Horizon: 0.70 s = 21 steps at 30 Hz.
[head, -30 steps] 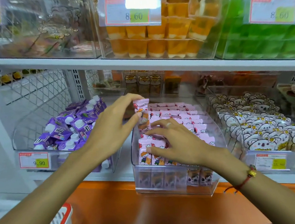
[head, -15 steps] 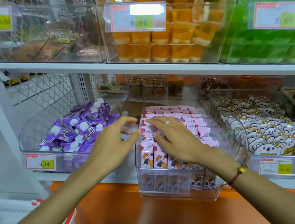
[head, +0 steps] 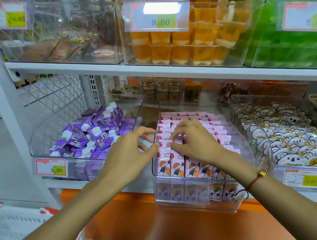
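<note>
Purple cartons (head: 90, 137) lie heaped in the left bin (head: 41, 143). The left hand (head: 130, 153) hovers at the middle bin's (head: 200, 209) left wall, grip apart, fingers loosely curled, holding nothing. The pink packets (head: 177, 166) stand in rows inside that bin. The right hand (head: 194, 141) rests on their tops. I cannot tell whether its grip pinches one.

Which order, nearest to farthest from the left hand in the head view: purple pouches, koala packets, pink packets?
1. pink packets, middle bin, at the thumb of the left hand.
2. purple pouches, bin just to its left.
3. koala packets, far-right bin, beyond the right hand.
</note>
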Available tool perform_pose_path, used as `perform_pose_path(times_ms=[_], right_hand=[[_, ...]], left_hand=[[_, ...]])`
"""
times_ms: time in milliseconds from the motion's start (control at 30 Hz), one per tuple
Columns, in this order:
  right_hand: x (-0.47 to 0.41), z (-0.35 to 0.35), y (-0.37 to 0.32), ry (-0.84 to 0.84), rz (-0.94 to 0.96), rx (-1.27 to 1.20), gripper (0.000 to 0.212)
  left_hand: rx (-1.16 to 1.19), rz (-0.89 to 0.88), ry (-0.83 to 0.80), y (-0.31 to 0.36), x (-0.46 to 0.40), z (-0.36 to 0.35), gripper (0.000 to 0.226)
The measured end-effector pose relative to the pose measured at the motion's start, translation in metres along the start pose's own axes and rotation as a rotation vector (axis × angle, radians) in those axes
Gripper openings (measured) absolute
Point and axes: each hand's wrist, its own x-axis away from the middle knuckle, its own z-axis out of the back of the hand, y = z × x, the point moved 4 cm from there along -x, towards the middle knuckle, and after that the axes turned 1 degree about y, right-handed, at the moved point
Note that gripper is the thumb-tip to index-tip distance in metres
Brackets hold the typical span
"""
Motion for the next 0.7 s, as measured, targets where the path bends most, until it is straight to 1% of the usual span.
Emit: perform_pose_path(times_ms=[33,100,267,333,400,433,500,567,700], right_hand=[[0.000,0.000,0.000,0.008,-0.001,-0.036,0.014],[-0.001,0.002,-0.001,0.082,-0.015,-0.154,0.008],[0.001,0.028,-0.008,0.358,-0.131,-0.697,0.005],[0.008,0.042,-0.007,0.489,-0.167,-0.826,0.006],[0.015,0.053,-0.002,0.551,-0.234,-0.996,0.007],[0.018,0.056,0.002,0.545,-0.288,-1.085,0.006],[0.023,0.057,0.007,0.479,-0.414,-1.224,0.007],[0.026,0.055,0.010,0.405,-0.499,-1.329,0.009],[0.031,0.055,0.009,0.349,-0.507,-1.421,0.010]], left_hand=[[-0.023,-0.004,0.021,0.002,-0.001,0.001,0.020],[-0.030,-0.024,0.078,0.006,-0.002,0.004,0.017],[0.063,-0.117,0.209,0.019,-0.005,0.004,0.024],[0.124,-0.137,0.217,0.023,-0.006,0.003,0.028],[0.207,-0.143,0.176,0.025,-0.005,-0.001,0.032],[0.244,-0.140,0.139,0.026,-0.003,-0.003,0.035],[0.290,-0.142,0.063,0.031,0.000,-0.010,0.038],[0.312,-0.171,0.019,0.036,0.003,-0.015,0.033],[0.393,-0.177,-0.026,0.043,0.005,-0.019,0.029]])
